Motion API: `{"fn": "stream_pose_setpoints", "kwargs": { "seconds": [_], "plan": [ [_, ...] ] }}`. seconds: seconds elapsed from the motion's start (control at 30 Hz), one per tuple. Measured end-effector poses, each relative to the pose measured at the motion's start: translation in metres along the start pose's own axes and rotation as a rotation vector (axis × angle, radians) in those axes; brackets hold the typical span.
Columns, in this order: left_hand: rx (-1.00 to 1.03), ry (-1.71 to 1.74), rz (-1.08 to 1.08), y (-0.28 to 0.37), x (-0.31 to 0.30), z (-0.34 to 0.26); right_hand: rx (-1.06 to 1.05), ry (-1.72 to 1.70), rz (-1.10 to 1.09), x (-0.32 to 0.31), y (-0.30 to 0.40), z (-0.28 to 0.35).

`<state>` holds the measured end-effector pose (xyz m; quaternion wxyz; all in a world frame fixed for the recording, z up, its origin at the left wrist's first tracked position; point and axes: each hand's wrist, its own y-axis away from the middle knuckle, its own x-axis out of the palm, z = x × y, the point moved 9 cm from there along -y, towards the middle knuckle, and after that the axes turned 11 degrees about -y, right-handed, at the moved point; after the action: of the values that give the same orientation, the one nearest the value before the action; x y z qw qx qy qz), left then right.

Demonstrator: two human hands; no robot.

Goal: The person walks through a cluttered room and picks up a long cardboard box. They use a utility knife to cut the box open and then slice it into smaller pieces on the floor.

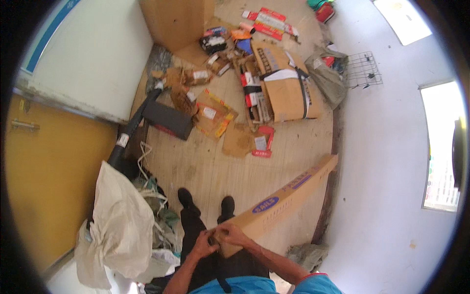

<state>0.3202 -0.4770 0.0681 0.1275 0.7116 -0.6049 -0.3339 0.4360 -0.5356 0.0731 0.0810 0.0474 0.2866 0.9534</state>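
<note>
A long, narrow cardboard box (279, 200) with blue and purple printing slants from my body towards the wall at the right. Both hands are at its near end. My left hand (204, 244) touches the end of the box from the left, its fingers bent around the edge. My right hand (232, 234) lies over the top of that same end, its fingers curled on the cardboard. Whether the near end's flaps are folded in cannot be told. The box's far end reaches the foot of the wall. My shoes (227, 206) stand on the floor just beyond the hands.
Ahead on the floor lie a strapped cardboard bundle (290, 93), a dark box (168, 120), flattened red-and-white cartons (270, 24) and torn cardboard (237, 141). At left stand a beige sack (123, 220) and a black wrapped roll (136, 125). A grey sack (326, 75) leans near the right wall.
</note>
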Motion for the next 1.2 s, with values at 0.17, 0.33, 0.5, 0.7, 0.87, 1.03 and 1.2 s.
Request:
{"fn": "stream_pose_setpoints", "kwargs": {
  "seconds": [0.17, 0.33, 0.5, 0.7, 0.87, 1.03, 1.2],
  "plan": [
    [-0.117, 0.279, 0.068, -0.002, 0.009, 0.001, 0.083, -0.223, 0.101, 0.000, -0.006, -0.014],
    [-0.213, 0.007, -0.029, -0.008, -0.003, -0.003, 0.127, -0.097, -0.159, -0.028, -0.002, -0.003],
    [-0.280, 0.018, -0.093, -0.015, 0.000, -0.018, 0.164, -0.060, -0.183, -0.038, -0.003, 0.012],
    [-0.343, 0.079, -0.140, -0.013, 0.006, -0.017, 0.224, -0.113, -0.127, -0.037, -0.006, 0.007],
    [-0.277, 0.056, -0.176, -0.009, 0.009, -0.007, 0.139, -0.065, -0.155, -0.035, -0.009, 0.010],
    [-0.178, 0.161, -0.280, -0.004, 0.006, 0.000, 0.154, -0.057, -0.158, -0.033, -0.009, 0.003],
    [-0.210, 0.217, -0.237, 0.007, 0.010, -0.002, 0.098, -0.014, -0.179, -0.031, -0.009, 0.002]
  ]
}}
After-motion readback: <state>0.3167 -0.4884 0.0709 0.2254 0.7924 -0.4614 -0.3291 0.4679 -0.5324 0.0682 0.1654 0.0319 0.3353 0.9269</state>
